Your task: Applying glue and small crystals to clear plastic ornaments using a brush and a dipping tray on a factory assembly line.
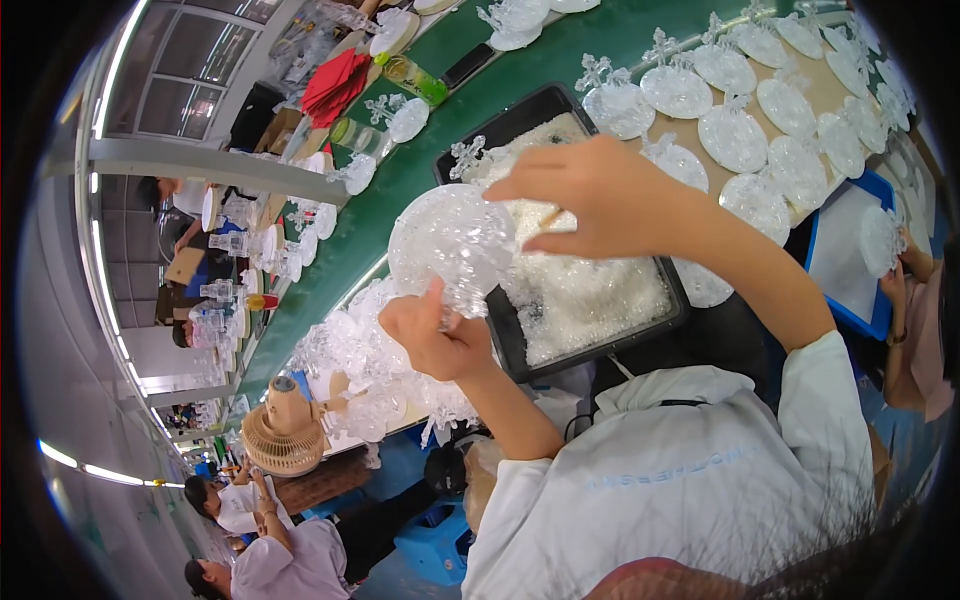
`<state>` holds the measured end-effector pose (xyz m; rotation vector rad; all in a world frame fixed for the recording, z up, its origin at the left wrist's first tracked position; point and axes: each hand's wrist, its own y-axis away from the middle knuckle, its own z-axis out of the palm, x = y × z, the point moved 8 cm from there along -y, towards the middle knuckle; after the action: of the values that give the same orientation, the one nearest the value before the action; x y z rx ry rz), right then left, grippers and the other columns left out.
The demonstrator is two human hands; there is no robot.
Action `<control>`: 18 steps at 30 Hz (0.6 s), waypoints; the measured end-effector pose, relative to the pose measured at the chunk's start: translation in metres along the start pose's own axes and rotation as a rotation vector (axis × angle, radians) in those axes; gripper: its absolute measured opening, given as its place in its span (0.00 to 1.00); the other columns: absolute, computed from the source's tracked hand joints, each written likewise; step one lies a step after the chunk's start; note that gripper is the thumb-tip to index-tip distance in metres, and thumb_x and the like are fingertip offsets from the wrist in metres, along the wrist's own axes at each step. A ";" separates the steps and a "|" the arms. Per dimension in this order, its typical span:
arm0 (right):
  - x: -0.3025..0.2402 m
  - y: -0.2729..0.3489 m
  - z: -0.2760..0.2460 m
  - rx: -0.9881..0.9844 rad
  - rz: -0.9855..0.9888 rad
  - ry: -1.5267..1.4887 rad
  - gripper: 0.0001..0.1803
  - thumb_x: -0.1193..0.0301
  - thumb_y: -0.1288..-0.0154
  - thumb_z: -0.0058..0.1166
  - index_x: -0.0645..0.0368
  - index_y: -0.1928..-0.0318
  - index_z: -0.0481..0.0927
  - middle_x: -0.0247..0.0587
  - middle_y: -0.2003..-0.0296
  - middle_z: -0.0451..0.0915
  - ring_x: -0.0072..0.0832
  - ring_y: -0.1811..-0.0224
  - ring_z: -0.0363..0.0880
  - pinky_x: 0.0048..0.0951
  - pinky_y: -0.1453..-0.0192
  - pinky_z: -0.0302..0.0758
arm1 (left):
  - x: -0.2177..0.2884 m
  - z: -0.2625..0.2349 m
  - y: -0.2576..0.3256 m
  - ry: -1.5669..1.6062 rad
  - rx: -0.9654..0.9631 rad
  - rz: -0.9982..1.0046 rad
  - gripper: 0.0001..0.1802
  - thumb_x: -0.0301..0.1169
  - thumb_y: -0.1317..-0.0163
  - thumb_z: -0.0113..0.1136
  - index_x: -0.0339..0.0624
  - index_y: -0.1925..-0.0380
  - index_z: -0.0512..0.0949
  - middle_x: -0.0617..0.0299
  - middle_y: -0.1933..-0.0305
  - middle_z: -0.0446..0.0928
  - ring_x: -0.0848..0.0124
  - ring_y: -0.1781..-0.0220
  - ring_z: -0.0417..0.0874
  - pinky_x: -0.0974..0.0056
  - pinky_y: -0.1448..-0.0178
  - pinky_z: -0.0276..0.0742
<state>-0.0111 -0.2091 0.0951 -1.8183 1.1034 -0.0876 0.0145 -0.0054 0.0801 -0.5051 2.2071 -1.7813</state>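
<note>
My left hand (440, 338) is closed on the lower edge of a round white, glittery disc (440, 235) with clear plastic parts, its thumb pressed against the piece. The disc is tilted and held up beside a black tray (602, 352). A heap of white sparkling flakes (590, 300) lies in the tray. Above the flakes my right hand (610, 200) reaches in with thumb and fingers apart. Its fingertips are close to the disc's right edge; I cannot tell whether they touch it. No object shows between those fingers.
Several finished-looking clear discs (735, 140) stand on a board at the right. More clear pieces (350, 345) are piled at the left, by a beige fan (283, 430). A green conveyor belt (335, 265) runs behind. A co-worker's hands (897, 265) hold a disc by a blue tray (850, 260).
</note>
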 end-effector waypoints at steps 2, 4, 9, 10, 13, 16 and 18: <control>-0.016 0.004 0.003 -0.024 -0.040 0.069 0.21 0.70 0.49 0.68 0.57 0.52 0.82 0.36 0.67 0.82 0.34 0.72 0.81 0.33 0.71 0.77 | 0.010 -0.001 0.000 -0.032 -0.007 0.049 0.09 0.27 0.32 0.52 0.37 0.61 0.82 0.63 0.74 0.72 0.64 0.72 0.69 0.61 0.63 0.65; -0.026 0.012 0.006 -0.021 -0.108 0.163 0.22 0.70 0.51 0.68 0.59 0.53 0.82 0.35 0.69 0.80 0.31 0.73 0.80 0.30 0.74 0.76 | 0.022 0.001 0.001 -0.009 -0.008 0.111 0.11 0.20 0.35 0.46 0.35 0.62 0.80 0.60 0.77 0.71 0.63 0.76 0.69 0.59 0.64 0.64; -0.045 0.027 0.003 0.163 -0.291 0.393 0.20 0.75 0.54 0.66 0.69 0.58 0.82 0.34 0.75 0.76 0.25 0.79 0.74 0.25 0.81 0.68 | 0.030 0.001 0.009 0.029 -0.045 0.044 0.12 0.23 0.48 0.64 0.40 0.60 0.82 0.65 0.72 0.74 0.64 0.68 0.71 0.61 0.63 0.66; -0.044 0.028 0.003 0.158 -0.300 0.390 0.20 0.75 0.54 0.66 0.69 0.58 0.82 0.34 0.75 0.76 0.25 0.79 0.74 0.25 0.81 0.68 | 0.035 0.002 0.007 0.033 -0.074 0.071 0.15 0.23 0.50 0.66 0.40 0.60 0.82 0.65 0.71 0.74 0.64 0.67 0.71 0.61 0.63 0.66; -0.045 0.035 -0.002 0.188 -0.356 0.418 0.19 0.78 0.54 0.64 0.74 0.58 0.81 0.37 0.74 0.77 0.25 0.80 0.73 0.25 0.81 0.67 | 0.045 0.003 0.006 -0.015 -0.119 0.126 0.16 0.20 0.53 0.67 0.40 0.61 0.82 0.64 0.68 0.77 0.65 0.66 0.73 0.61 0.63 0.67; -0.045 0.037 -0.010 0.206 -0.389 0.435 0.18 0.80 0.54 0.63 0.75 0.59 0.81 0.40 0.74 0.78 0.25 0.80 0.73 0.24 0.81 0.66 | 0.049 0.004 0.007 -0.026 -0.182 0.150 0.16 0.19 0.54 0.67 0.40 0.62 0.82 0.62 0.67 0.79 0.65 0.66 0.76 0.60 0.63 0.67; -0.051 0.033 -0.016 0.274 -0.420 0.478 0.11 0.79 0.50 0.63 0.72 0.64 0.81 0.35 0.77 0.74 0.22 0.81 0.70 0.21 0.81 0.64 | 0.043 -0.004 0.007 -0.013 -0.164 0.105 0.14 0.18 0.52 0.66 0.40 0.63 0.82 0.62 0.69 0.79 0.65 0.69 0.77 0.60 0.63 0.67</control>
<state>-0.0701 -0.1884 0.0982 -1.7919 0.9464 -0.9160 -0.0271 -0.0183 0.0744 -0.4238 2.3369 -1.5494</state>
